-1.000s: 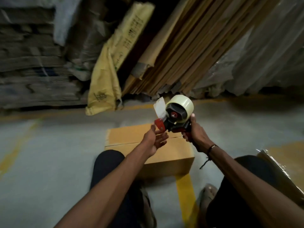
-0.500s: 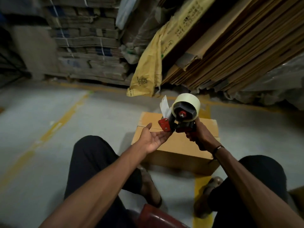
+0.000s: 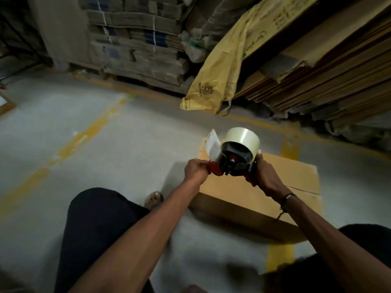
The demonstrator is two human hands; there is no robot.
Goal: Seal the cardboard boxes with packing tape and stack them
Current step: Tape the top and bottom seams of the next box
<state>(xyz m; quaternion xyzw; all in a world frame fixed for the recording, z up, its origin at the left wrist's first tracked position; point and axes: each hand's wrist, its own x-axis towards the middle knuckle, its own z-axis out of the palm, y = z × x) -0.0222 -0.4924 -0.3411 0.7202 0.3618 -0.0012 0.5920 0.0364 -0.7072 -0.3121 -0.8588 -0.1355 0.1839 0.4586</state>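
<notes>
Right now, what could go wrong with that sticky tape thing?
The loose tape end sticks up free, so it might fold and stick to itself. The left hand pinches right at the tape gun's red front, perhaps near its cutter. The cardboard box's seam looks untaped, so flaps could lift.

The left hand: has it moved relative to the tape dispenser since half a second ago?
Yes. The left hand, earlier open palm-up under the tape dispenser, now has its fingers closed at the dispenser's red front end, by the loose tape tab.

Both forearms reach forward; the left hand (image 3: 195, 170) curls its fingers at eleven o'clock, the right hand (image 3: 265, 176) clenched at one o'clock.
</notes>
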